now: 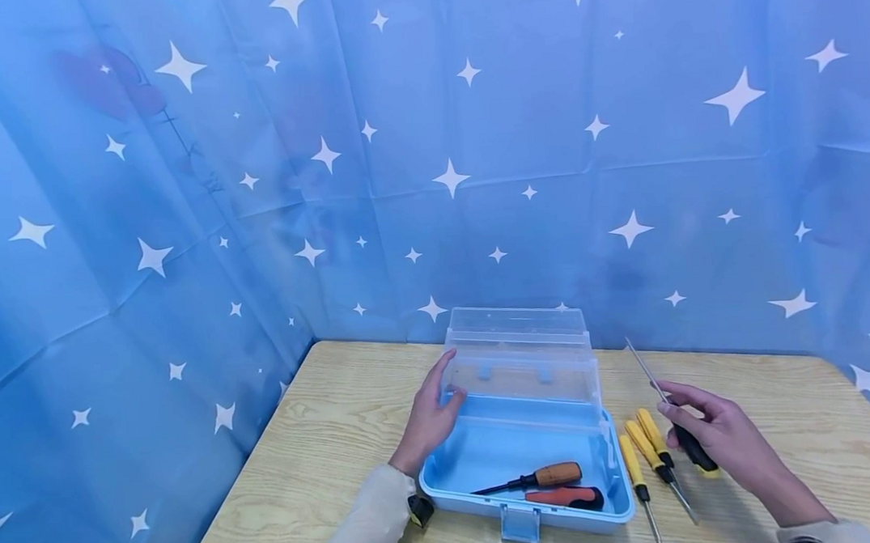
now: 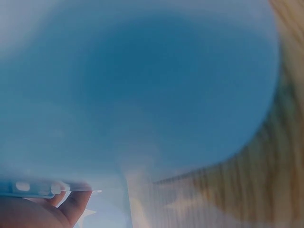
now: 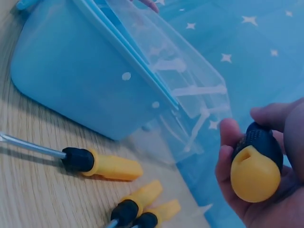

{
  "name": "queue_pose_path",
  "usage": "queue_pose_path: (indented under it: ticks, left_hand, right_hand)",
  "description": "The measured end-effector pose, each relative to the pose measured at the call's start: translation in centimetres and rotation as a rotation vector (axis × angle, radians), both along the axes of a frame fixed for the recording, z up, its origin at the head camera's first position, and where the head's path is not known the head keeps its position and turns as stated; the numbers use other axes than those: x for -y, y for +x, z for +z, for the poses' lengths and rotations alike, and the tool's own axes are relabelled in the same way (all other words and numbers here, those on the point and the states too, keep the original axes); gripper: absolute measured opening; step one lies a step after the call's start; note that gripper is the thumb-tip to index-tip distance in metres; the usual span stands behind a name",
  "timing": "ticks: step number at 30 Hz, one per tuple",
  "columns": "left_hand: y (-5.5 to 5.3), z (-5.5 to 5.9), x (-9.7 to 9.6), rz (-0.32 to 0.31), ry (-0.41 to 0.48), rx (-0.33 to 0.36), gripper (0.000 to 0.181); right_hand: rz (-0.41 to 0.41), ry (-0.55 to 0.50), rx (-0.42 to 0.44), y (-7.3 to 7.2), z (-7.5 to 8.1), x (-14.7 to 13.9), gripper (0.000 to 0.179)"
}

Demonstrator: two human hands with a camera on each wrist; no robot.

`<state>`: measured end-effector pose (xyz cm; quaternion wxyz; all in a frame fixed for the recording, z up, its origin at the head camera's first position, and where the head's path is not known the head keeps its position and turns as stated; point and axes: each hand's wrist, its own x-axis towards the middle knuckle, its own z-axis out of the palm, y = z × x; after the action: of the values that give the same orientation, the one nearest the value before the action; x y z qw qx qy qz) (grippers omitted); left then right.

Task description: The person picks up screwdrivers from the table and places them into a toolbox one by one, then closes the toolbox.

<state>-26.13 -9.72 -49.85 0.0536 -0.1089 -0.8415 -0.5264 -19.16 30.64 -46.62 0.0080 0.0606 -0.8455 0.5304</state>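
A light blue toolbox (image 1: 501, 455) stands with its clear lid (image 1: 523, 373) raised. My left hand (image 1: 430, 417) holds the lid's left edge, thumb in front; in the left wrist view its fingers (image 2: 76, 204) show beside the blurred box wall. Inside the box lie a screwdriver with a brown handle (image 1: 558, 473) and one with a red and black handle (image 1: 561, 497). To the right of the box, my right hand (image 1: 734, 437) grips a black and yellow screwdriver (image 3: 256, 166) by its handle, shaft pointing up and away.
Yellow-handled screwdrivers (image 1: 633, 460) lie on the wooden table (image 1: 326, 438) beside the box's right wall. The box's front latch (image 1: 521, 527) hangs down. A blue curtain with white stars (image 1: 517, 138) runs behind the table and along its left side.
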Motion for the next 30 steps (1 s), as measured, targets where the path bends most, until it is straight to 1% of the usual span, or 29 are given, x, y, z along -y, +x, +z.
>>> queue_pose_path:
  ticks: [4,10,13,17,22,30]
  left_hand:
    - [0.0,0.0,0.0,0.002,0.001,-0.002,0.062]
    - [0.0,0.0,0.0,0.003,-0.002,0.0,0.062]
    - [0.0,0.1,0.1,-0.002,-0.003,-0.011,0.061]
    - [0.1,0.1,0.1,-0.003,-0.005,-0.017,0.06]
    - [0.1,0.1,0.0,0.001,-0.005,-0.002,0.06]
    - [0.0,0.0,0.0,0.004,0.0,0.003,0.062]
  right_hand:
    - [0.0,0.01,0.0,0.0,0.2,0.2,0.055]
    - [-0.02,0.034,0.015,-0.1,0.5,0.6,0.055]
    - [-0.02,0.034,0.012,-0.1,0.7,0.8,0.053]
    - [-0.012,0.022,0.003,0.0,1.1,1.0,0.05]
    - [-0.007,0.029,0.005,0.1,1.6,1.5,0.05]
    - [0.035,0.014,0.0,0.1,2.7,2.1,0.048]
